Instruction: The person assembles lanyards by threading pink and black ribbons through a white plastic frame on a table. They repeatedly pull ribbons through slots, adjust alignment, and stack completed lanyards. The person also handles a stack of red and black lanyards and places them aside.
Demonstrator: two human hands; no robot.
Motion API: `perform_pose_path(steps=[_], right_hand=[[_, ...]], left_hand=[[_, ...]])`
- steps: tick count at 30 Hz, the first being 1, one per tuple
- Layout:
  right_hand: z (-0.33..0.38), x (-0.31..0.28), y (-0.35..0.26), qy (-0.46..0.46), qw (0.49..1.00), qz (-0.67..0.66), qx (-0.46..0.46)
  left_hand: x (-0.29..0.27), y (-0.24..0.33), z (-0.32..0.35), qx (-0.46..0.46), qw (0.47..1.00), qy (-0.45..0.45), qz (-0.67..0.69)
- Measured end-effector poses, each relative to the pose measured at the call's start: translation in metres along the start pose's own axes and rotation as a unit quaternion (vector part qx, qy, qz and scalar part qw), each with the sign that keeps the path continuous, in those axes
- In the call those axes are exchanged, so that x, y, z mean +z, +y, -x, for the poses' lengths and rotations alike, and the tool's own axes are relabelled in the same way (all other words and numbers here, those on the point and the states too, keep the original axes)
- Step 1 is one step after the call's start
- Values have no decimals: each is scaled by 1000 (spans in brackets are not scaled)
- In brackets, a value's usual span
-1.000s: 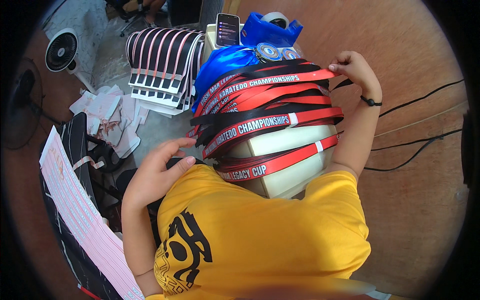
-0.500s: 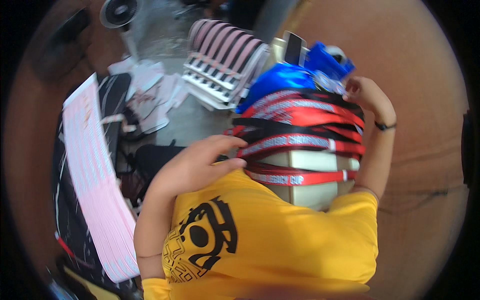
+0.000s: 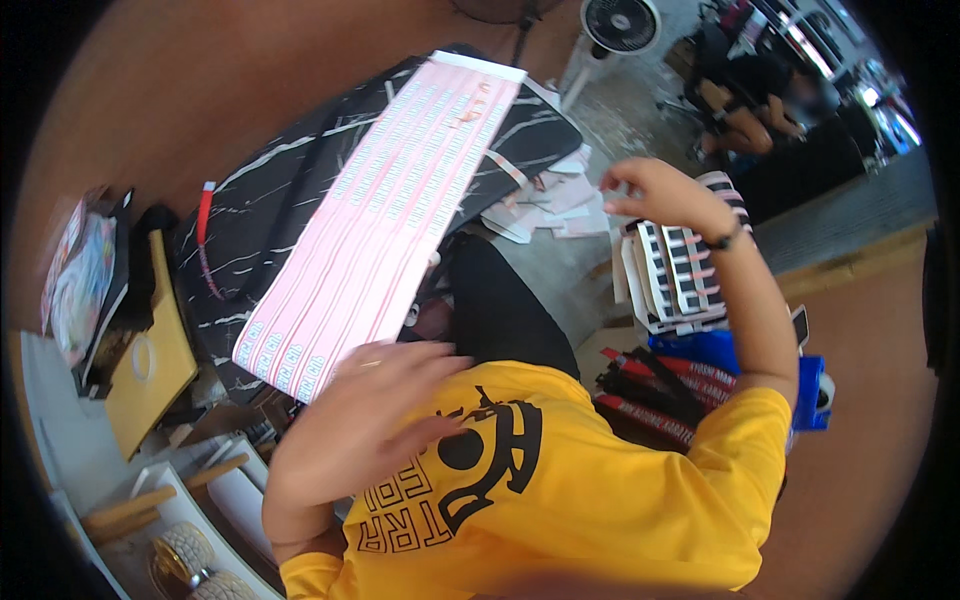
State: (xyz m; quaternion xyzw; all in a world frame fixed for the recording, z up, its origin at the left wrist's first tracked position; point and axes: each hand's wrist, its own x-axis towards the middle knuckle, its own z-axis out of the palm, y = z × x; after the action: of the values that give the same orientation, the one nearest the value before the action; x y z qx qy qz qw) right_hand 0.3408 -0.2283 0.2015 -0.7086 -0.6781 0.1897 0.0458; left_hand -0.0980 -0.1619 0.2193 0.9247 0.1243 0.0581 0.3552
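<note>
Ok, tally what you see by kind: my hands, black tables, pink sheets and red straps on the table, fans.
Hands: 2 (left hand, right hand)
Black table: 1
Pink sheet: 1
Red strap: 1
Fans: 2 (white fan; dark fan, partly cut off)
Total: 7

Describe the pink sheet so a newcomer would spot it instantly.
Find the black, white-veined tabletop. Lying across it, its near end by the left hand, is a long, pale-pink sheet with lengthwise lines. It is far broader than the narrow red strap to its left.
</note>
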Motion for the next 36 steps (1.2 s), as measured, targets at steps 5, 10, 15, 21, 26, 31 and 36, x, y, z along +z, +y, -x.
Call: perform_pose_path(steps=[5, 10, 15, 21, 26, 31, 36], right_hand=[[-179, 57, 62, 162, 981, -92, 48], [-320, 93, 137, 299, 927, -128, 188], [-357, 106, 134, 221, 888, -50, 399], [-332, 81, 51, 448, 857, -67, 244], [-365, 108, -86, 274, 902, -57, -329], [-389, 160, -197, 305, 879, 102, -352], [-390, 122, -198, 142, 940, 90, -298]], left_hand=[[40, -73, 105, -286, 729, 582, 220], [121, -115, 136, -444, 503, 640, 374], [145, -129, 103, -375, 466, 521, 609], [131, -137, 70, -325, 453, 607, 567], [115, -130, 59, -358, 486, 626, 494], [112, -124, 54, -346, 511, 646, 449], [116, -133, 56, -350, 588, 656, 317]])
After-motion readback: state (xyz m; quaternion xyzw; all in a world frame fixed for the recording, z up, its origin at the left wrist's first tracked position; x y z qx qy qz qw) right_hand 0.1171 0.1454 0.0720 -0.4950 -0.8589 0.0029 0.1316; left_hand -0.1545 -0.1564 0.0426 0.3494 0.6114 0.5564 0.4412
